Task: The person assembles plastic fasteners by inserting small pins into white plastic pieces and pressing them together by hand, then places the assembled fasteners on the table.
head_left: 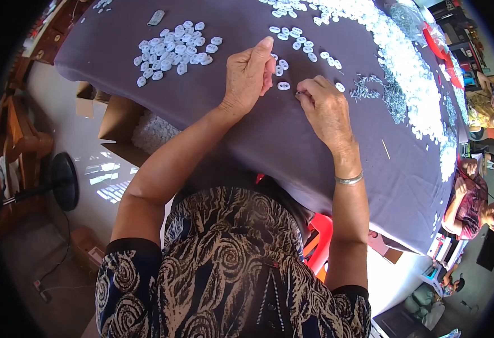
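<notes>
My left hand (246, 78) is raised over the dark tablecloth with its fingers curled in and its thumb pointing up; whatever lies inside the curl is hidden. Close to the cloth, my right hand (327, 107) pinches thumb and forefinger together at something tiny that I cannot make out. Between the two lies a single white oval plastic piece (283, 86) with dark openings in its face. Another white piece (340, 87) shows just beyond my right knuckles. A loose group of the same pieces (296, 39) spreads past my fingertips.
A heap of white pieces (176, 46) sits at the left, beside a small grey object (156, 17). Small metal parts (394, 96) lie to the right, near a long bank of white pieces (402, 59). A cardboard box (118, 121) stands below the table edge. Other people sit far right.
</notes>
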`<state>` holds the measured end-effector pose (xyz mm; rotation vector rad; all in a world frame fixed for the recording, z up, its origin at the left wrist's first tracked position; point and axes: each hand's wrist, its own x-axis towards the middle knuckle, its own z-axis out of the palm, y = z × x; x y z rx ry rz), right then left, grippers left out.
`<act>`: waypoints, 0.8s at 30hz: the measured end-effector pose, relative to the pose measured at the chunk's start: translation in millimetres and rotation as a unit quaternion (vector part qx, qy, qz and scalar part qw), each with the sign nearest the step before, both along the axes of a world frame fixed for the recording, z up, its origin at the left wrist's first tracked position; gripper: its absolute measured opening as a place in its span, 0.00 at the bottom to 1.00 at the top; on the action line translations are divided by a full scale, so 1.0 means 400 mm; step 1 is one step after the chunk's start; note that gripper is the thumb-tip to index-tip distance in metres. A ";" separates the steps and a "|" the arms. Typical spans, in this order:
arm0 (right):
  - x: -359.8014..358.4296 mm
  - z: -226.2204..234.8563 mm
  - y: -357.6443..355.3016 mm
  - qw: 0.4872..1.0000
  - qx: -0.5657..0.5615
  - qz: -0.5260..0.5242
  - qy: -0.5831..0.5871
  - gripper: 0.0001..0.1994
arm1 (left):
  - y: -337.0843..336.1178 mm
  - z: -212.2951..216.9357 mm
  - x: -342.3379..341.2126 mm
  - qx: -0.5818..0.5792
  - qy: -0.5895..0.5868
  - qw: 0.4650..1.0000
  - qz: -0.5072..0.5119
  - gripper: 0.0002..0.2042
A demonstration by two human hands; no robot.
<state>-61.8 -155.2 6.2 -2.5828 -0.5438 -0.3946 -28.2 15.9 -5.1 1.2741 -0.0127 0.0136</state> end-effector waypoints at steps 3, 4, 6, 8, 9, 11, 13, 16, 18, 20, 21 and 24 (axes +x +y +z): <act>0.000 -0.008 0.002 0.998 0.059 -0.006 0.007 0.05 | -0.004 -0.009 0.004 0.029 -0.007 1.000 0.005 0.25; 0.000 -0.005 0.004 0.998 0.059 -0.005 0.006 0.05 | -0.007 -0.010 0.005 0.048 -0.013 0.999 0.015 0.26; -0.001 0.002 0.010 0.979 0.187 -0.019 0.077 0.05 | -0.008 -0.008 0.001 0.056 -0.020 0.998 0.009 0.26; 0.001 -0.006 0.008 0.965 0.244 -0.010 0.095 0.06 | -0.012 -0.008 -0.004 0.064 -0.027 0.998 0.002 0.26; 0.001 -0.010 0.006 0.947 0.301 0.000 0.114 0.07 | -0.018 -0.011 -0.007 0.065 -0.040 0.997 0.002 0.26; 0.000 -0.005 0.001 0.941 0.307 -0.012 0.141 0.08 | -0.018 -0.010 -0.015 0.066 -0.051 0.996 0.003 0.25; 0.000 0.000 -0.005 0.935 0.313 -0.023 0.167 0.10 | -0.010 -0.005 -0.019 0.081 -0.046 0.995 -0.033 0.23; 0.000 0.002 -0.016 0.930 0.319 -0.010 0.181 0.15 | -0.020 -0.026 -0.013 0.141 -0.126 0.981 -0.054 0.14; 0.004 0.002 -0.023 0.926 0.322 0.010 0.195 0.18 | -0.022 -0.031 -0.014 0.142 -0.162 0.973 -0.082 0.08; 0.006 -0.001 -0.028 0.919 0.338 0.019 0.202 0.18 | -0.024 -0.036 -0.016 0.143 -0.196 0.964 -0.112 0.08; 0.007 -0.001 -0.030 0.911 0.354 0.029 0.209 0.18 | -0.023 -0.039 -0.017 0.151 -0.210 0.956 -0.139 0.10; 0.008 0.005 -0.034 0.910 0.357 0.030 0.208 0.18 | -0.024 -0.045 -0.018 0.152 -0.210 0.952 -0.164 0.13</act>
